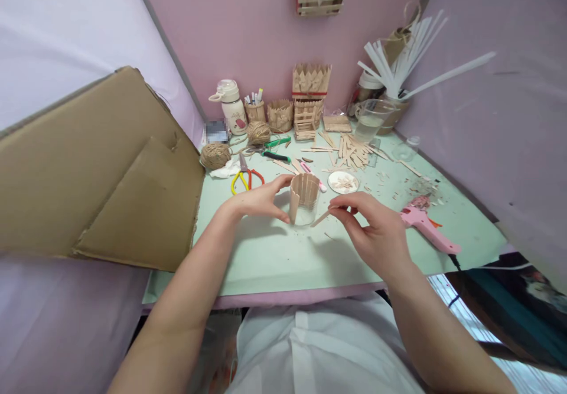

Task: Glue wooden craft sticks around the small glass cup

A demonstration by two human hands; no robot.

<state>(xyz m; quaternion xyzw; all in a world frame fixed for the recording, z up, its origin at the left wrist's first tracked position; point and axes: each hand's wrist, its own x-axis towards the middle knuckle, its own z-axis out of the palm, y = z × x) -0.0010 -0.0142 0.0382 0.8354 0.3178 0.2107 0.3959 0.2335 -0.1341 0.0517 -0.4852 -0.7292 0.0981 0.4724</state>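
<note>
A clear plastic cup (305, 208) stands upright on the pale green table, with wooden sticks lining its back and left side; its front is bare. My left hand (264, 200) is curved around the cup's left side, thumb near the lower front and fingers behind the rim. Pinched between the thumb and fingers of my right hand (370, 228) is a thin wooden stick (321, 219), slanting down toward the cup's lower right. Behind the right hand sits a round white dish (343, 182) of small wood pieces.
A pink glue gun (427, 228) lies right of my right hand. Red-and-yellow scissors (247, 180), green pliers (277, 150) and twine balls (215, 155) lie back left. Loose sticks (352, 152) are piled behind the dish. Cardboard (133, 193) stands at the left.
</note>
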